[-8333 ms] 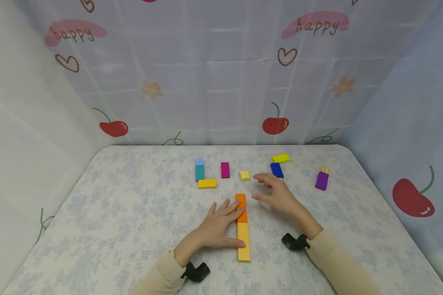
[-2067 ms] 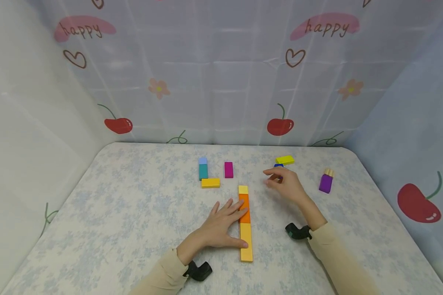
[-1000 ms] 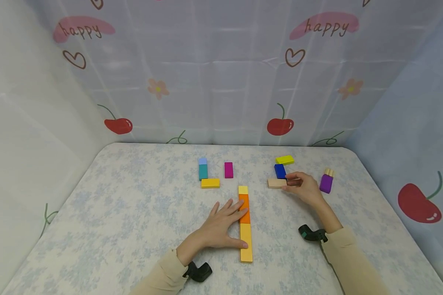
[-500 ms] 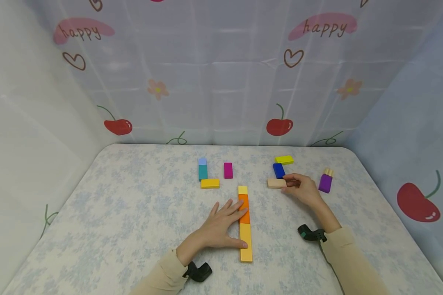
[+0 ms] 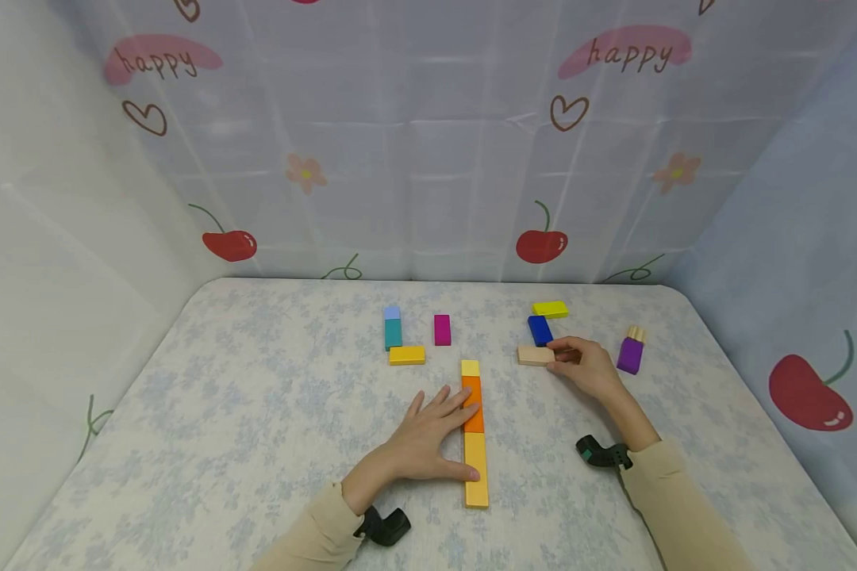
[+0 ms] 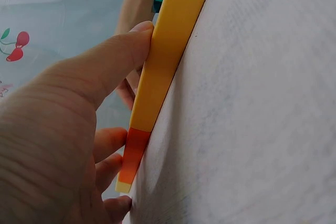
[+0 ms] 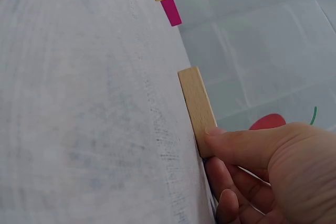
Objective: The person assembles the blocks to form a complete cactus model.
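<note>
My left hand (image 5: pixel 421 440) rests with spread fingers on a row of blocks in the head view. The row has a long light-orange block (image 5: pixel 476 496) nearest me, an orange block (image 5: pixel 476 420) beyond it and a small pale-yellow block (image 5: pixel 470 367) at the far end. In the left wrist view, the thumb lies on the light-orange block (image 6: pixel 170 35). My right hand (image 5: pixel 589 369) pinches the right end of a plain wooden block (image 5: pixel 534 355), which lies on the table just in front of a dark blue block (image 5: pixel 539 330). The right wrist view shows thumb and fingers at the wooden block's (image 7: pixel 197 100) end.
Behind the blue block lies a lime-yellow block (image 5: pixel 550 309). Purple block (image 5: pixel 630 357) with pale sticks lies right. Left of centre are a magenta block (image 5: pixel 442 330), teal block (image 5: pixel 393 335), light-blue block (image 5: pixel 392 312) and yellow block (image 5: pixel 407 355). A curtain (image 5: pixel 407 159) stands behind.
Since the oldest frame, the pale-yellow block has joined the row's far end. My right hand has shifted right to the wooden block's end and barely moved in the last second. Left hand stays put.
</note>
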The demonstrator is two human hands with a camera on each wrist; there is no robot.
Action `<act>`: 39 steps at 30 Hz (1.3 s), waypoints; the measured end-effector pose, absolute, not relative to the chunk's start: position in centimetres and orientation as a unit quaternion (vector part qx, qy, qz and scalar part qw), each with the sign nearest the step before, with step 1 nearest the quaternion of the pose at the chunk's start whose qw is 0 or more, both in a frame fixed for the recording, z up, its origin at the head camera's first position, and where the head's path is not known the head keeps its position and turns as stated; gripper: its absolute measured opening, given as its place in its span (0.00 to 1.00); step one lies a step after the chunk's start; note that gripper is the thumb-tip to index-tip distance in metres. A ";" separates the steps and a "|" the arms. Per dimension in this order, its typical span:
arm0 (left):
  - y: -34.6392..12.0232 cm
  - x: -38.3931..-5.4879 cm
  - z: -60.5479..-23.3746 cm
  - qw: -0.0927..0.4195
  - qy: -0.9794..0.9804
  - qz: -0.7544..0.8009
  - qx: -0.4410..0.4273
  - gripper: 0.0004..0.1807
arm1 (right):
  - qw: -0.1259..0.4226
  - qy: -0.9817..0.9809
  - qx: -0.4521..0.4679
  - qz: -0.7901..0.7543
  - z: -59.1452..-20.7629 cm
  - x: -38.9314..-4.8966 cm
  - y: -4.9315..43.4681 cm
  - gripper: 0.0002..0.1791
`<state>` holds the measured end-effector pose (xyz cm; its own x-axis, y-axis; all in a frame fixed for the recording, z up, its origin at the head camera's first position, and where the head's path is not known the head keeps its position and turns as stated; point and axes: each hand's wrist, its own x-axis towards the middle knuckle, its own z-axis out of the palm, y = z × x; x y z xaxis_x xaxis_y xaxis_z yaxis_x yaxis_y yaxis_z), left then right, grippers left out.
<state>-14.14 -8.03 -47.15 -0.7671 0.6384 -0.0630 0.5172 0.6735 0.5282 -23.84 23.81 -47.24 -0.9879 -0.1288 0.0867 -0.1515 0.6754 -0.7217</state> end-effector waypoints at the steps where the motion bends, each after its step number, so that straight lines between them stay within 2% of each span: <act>1: -8.0 -14.1 -47.2 0.123 0.906 0.249 0.319 0.52 | 0.014 -0.915 0.077 0.395 -47.2 -23.8 23.8 0.18; 13: -8.0 -14.1 -47.3 0.127 0.908 0.244 0.315 0.52 | 0.001 -0.916 0.088 0.392 -47.0 -23.7 23.8 0.17; 39: -8.0 -14.1 -47.1 0.124 0.908 0.246 0.314 0.51 | -0.014 -0.898 0.150 0.413 -46.0 -20.4 20.3 0.15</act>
<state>-14.08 -7.96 -47.10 -0.7718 0.6320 -0.0702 0.5099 0.6810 0.5256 -20.36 20.31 -45.99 -0.9544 -0.2815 0.0989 -0.2584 0.6140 -0.7458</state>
